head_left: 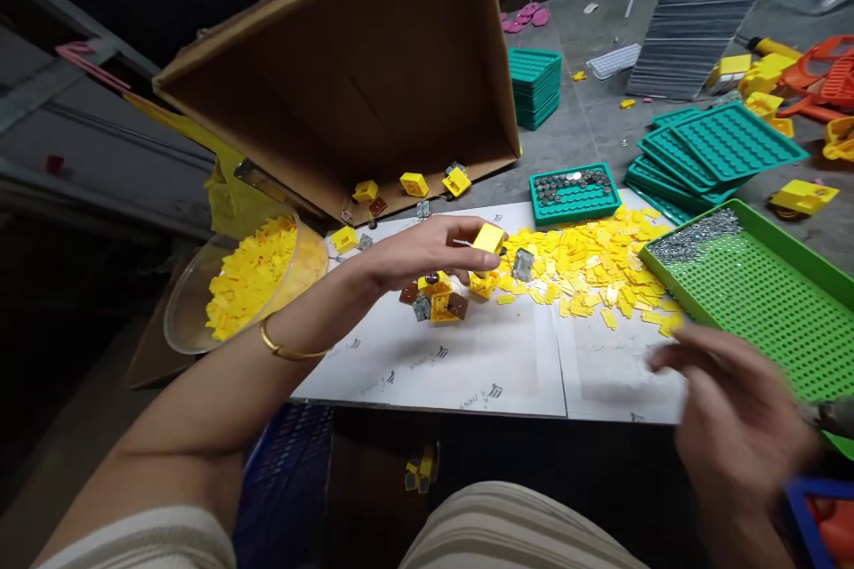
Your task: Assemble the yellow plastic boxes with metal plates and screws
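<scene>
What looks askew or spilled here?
The fanned teal plastic trays at right sit crookedly, unlike the tidy teal plastic stack beside the brown cardboard box. Small flat yellow pieces lie strewn loose across the white printed board, outside any container; that scatter may be deliberate.
</scene>
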The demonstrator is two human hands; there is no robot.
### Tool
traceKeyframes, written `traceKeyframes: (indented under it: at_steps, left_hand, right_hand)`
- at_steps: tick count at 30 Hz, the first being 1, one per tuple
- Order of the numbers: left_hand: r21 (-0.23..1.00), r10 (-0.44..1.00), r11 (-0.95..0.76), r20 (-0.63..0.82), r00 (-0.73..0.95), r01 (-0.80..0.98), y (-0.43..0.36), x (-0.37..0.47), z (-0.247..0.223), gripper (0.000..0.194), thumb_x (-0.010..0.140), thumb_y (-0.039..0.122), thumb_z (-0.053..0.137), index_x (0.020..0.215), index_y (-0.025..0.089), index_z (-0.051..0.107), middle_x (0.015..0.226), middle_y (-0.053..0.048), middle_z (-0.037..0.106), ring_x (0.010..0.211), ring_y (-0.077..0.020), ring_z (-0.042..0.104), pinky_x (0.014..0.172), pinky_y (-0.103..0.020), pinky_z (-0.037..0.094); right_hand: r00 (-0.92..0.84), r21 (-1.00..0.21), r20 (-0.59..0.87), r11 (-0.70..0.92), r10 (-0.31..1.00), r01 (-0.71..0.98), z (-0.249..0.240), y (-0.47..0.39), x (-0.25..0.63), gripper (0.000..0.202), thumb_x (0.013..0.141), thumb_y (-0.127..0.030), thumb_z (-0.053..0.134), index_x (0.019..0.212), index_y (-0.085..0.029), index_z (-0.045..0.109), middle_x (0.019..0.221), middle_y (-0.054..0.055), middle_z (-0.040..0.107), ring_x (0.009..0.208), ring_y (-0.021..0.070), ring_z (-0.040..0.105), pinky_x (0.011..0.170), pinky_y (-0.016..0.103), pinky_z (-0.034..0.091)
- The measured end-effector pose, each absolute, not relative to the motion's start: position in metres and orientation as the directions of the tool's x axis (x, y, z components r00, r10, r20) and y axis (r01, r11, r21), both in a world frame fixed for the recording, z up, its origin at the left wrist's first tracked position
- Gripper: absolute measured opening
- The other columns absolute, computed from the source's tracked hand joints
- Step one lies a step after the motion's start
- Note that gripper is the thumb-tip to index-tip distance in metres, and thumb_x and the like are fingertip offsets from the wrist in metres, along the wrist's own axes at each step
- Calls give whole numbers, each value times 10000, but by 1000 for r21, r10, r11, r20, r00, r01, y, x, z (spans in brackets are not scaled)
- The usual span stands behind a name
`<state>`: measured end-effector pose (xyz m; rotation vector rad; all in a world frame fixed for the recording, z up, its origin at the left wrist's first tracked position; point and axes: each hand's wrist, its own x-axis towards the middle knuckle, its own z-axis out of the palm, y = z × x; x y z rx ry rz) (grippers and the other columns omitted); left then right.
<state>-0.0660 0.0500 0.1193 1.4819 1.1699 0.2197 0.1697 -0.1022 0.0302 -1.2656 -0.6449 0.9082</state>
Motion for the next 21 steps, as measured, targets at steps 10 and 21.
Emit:
traceKeyframes:
  at_steps: [10, 21]
  left_hand:
    - [578, 587, 797, -674, 449, -174, 4, -37, 72, 241, 880, 308, 522, 956, 104, 625, 819, -90, 700, 622, -154, 677, 546, -208, 543]
    - [285, 238, 958, -765, 599, -18, -32, -32, 22, 467, 862, 515, 523, 980, 70, 601, 731, -73, 659, 499, -137, 642, 428, -203, 512]
  right_hand:
    - [-273, -815, -216, -327, 937, -478, -6, -63, 130, 444, 796, -370, 635, 1199, -211, 540, 1056, 76, 660, 866, 213, 687, 580, 288, 596]
    - [-65, -580, 339, 263, 938, 771, -17, -79, 185, 234, 916, -168, 460, 1034, -220, 656, 986, 73, 635, 880, 172, 632, 754, 289, 526]
